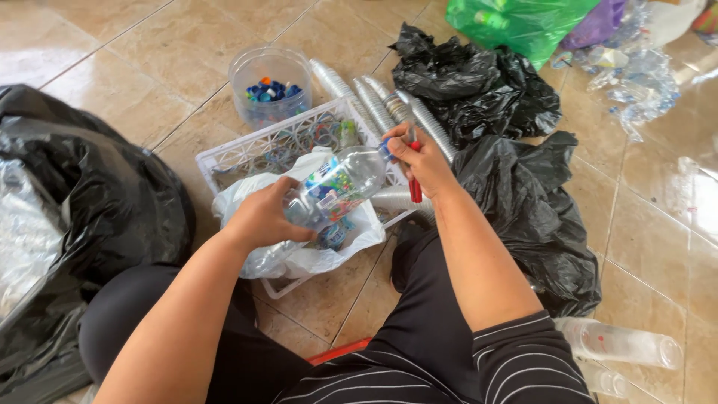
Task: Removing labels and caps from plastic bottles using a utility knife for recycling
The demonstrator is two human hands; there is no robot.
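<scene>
Left hand: closed round base of clear plastic bottle, held tilted over white bag in white crate. Right hand: gripping red-handled tool at bottle neck. Black bags beside, on tiled floor.

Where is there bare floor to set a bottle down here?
Bare tile lies left of the round tub of caps, above the big black bag. More shows right of the black bags. Around the white crate and both hands, left and right, it is crowded.
</scene>
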